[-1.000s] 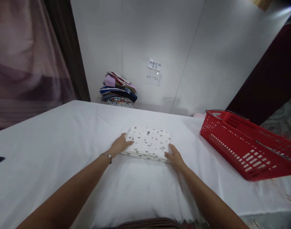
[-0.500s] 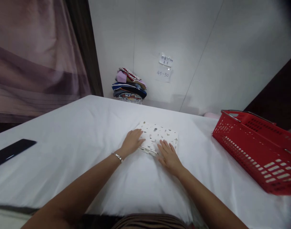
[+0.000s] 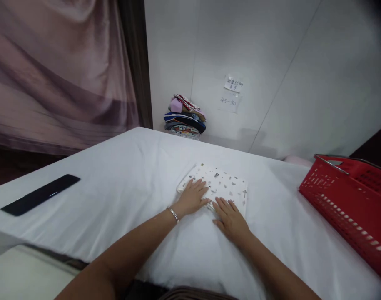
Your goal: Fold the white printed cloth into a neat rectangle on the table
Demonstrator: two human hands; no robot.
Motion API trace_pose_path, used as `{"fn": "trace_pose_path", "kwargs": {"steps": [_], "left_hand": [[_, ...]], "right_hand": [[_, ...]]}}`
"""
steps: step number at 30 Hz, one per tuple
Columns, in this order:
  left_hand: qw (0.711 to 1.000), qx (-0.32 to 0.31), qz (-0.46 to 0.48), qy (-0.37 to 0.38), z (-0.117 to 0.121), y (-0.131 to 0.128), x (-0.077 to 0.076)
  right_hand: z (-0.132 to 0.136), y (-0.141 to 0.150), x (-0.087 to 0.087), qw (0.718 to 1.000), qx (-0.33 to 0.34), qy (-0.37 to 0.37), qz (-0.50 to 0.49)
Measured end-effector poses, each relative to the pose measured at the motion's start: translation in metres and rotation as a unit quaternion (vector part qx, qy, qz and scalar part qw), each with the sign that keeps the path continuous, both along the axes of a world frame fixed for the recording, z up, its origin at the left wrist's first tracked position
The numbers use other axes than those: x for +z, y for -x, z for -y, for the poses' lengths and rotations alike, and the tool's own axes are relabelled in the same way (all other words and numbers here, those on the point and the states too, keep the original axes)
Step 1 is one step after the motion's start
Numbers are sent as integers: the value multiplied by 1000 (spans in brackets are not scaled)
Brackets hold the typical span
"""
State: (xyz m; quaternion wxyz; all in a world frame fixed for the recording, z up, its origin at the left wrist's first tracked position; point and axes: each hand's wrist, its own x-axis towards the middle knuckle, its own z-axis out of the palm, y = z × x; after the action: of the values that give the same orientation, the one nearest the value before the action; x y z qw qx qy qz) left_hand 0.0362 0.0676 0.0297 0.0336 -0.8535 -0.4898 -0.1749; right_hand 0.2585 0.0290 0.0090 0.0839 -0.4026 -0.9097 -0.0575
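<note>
A folded white cloth (image 3: 223, 182) with small dark printed motifs lies flat on the white-covered table (image 3: 130, 166). My left hand (image 3: 192, 196) rests palm down on its near left part, fingers stretched out, a silver bracelet at the wrist. Beside it, my right hand (image 3: 231, 218) lies flat over the near edge of the cloth, fingers spread a little. Neither hand grips the fabric. What kind of item the folded cloth is cannot be made out.
A red plastic basket (image 3: 349, 208) with metal handles stands at the right. On the left lies a flat black object (image 3: 42, 194). Folded fabrics (image 3: 185, 116) are piled beyond the far edge, by a wall with paper notes (image 3: 229, 102). A pinkish curtain (image 3: 62, 83) hangs at left.
My view has turned left, so things appear shifted to the right. My left hand has moved further onto the cloth and closer to my right hand, which stays at the near edge.
</note>
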Motion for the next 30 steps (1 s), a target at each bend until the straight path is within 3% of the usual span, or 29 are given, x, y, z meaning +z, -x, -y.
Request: {"fn": "trace_pose_path", "kwargs": {"steps": [4,7,11,14,18,20,25,27,30], "left_hand": [[1000,-3,-2,25,0,1,-11],[998,5,1,56,-9,2,-7],[994,69,7,79,-37,6,-3],[988,104,1,118,-55,13,-12],[983,112,-7,143,-62,18,-26],[983,114,-11,141,-61,18,-27],[982,113,-22,147,-58,17,-21],[982,112,-25,149,-57,19,-20],[981,107,-28,162,-56,21,-18]], "right_hand": [[-2,-2,-4,1000,7,0,3],[-4,-3,-6,1000,10,3,1],[-5,-3,-7,1000,6,20,0],[-3,-5,-7,999,1,54,-5],[-15,-8,2,993,0,117,-35],[-35,-9,12,990,-37,116,-65],[-107,-11,30,966,-231,61,-96],[-124,-14,24,952,-289,66,-79],[-131,-20,5,943,-324,59,-53]]}}
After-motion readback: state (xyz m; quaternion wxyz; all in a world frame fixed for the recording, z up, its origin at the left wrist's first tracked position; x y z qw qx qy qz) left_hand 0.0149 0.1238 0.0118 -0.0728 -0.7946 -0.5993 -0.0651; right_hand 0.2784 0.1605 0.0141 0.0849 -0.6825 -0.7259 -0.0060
